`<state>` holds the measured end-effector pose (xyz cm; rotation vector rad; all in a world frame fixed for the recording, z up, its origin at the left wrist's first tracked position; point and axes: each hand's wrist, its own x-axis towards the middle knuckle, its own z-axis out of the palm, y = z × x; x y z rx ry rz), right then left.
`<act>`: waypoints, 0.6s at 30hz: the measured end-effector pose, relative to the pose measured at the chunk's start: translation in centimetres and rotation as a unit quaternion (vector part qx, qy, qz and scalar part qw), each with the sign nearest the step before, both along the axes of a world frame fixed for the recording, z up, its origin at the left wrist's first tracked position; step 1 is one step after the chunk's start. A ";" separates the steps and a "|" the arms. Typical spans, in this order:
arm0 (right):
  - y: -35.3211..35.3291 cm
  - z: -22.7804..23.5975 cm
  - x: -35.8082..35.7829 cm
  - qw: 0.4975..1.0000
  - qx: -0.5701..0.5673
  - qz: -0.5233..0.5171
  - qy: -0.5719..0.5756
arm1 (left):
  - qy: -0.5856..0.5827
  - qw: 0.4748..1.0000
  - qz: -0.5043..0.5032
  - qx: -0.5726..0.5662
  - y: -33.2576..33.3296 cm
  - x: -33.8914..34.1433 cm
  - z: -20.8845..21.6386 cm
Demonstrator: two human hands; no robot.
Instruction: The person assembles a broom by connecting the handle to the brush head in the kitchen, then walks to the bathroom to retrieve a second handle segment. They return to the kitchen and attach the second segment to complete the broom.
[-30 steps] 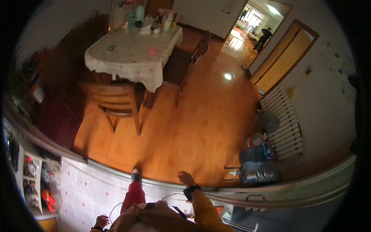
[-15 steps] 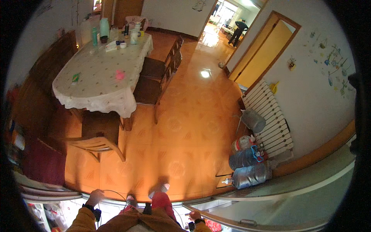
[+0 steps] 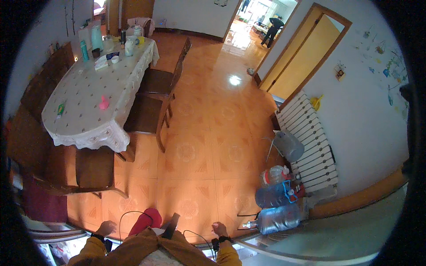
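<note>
Water bottle (image 3: pixel 279 219): large, clear bluish, on its side on the floor at lower right; neck end toward the right hand, apart from it.
Right hand (image 3: pixel 219 228): in front of the body, near the bottle's neck end; fingers curled inward, whether fully closed cannot be told.
Left hand (image 3: pixel 106 228): lower left, beside the red trouser leg (image 3: pixel 148 220); finger spacing too small to tell.
Blue-handled bottle (image 3: pixel 270 195): lying just beyond the first.
Plastic container (image 3: pixel 290 145): greyish, tilted, near the radiator.
Radiator (image 3: pixel 317 162): white, slatted, along the right wall; right-hand margin of the room.
Counter (image 3: pixel 84 84): cloth-covered, at left; scalloped hem hanging over its rounded near end.
Side chairs (image 3: pixel 144 114): two, dark wood, along the counter's right; backs toward the middle of the room.
End chair (image 3: pixel 94 167): dark wood, at the counter's near end.
Floor (image 3: pixel 191 162): orange tile; broad strip between side chairs and bottles, running up to the far doorway (image 3: pixel 250 29).
Threshold (image 3: pixel 202 244): curved line along the lower border, near both hands.
Sliding panel (image 3: pixel 337 235): pale, lower right, its frame edge bent by the lens.
</note>
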<state>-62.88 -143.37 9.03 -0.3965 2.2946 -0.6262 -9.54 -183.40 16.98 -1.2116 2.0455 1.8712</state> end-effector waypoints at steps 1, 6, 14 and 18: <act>-1.9 1.0 -2.7 0.996 -0.031 -0.038 -0.075 | -0.009 0.999 0.032 0.023 -0.6 -1.3 0.5; -9.6 2.5 -11.4 0.995 -0.060 0.068 0.050 | -0.097 0.994 0.045 -0.011 -3.8 -5.9 0.0; -7.6 -2.1 -19.2 0.970 -0.095 -0.148 -0.167 | -0.129 0.974 -0.148 -0.113 -15.8 -21.5 -4.3; -3.2 -4.9 -19.8 0.920 -0.133 -0.176 -0.325 | -0.010 0.987 -0.120 -0.103 -21.5 -32.4 -2.6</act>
